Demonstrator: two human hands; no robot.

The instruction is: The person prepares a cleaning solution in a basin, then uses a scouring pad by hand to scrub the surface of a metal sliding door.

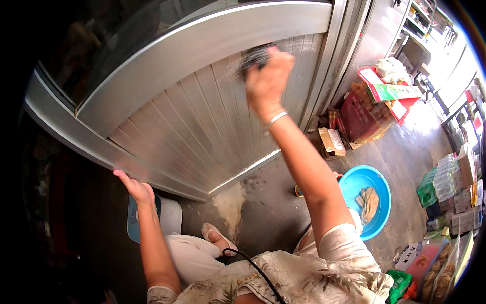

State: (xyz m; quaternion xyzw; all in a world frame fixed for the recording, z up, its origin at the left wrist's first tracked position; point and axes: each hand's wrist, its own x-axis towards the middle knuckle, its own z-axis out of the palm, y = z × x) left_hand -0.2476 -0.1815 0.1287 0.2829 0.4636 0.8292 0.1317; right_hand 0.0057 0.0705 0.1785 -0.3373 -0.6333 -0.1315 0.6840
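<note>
A metal door (212,110) with a ribbed lower panel and dark glass above stands before me. My right hand (271,78), blurred and wearing a silver bangle, holds a dark scouring pad (258,57) against the top of the ribbed panel. Whitish wet streaks show on the metal around the pad. At the door's left edge my left hand (139,192) has hold of the frame, its thumb apart and its other fingers mostly hidden. A blue basin (384,205) stands on the floor to my right, with a tan cloth (369,205) in it.
Beneath my left forearm is a blue-and-white bin or bucket (171,216). A red carton (358,117) piled with packages and a small open cardboard box (332,142) stand beside the door frame. Stacked goods (452,193) line the right side. A black cable (262,268) crosses my shirt.
</note>
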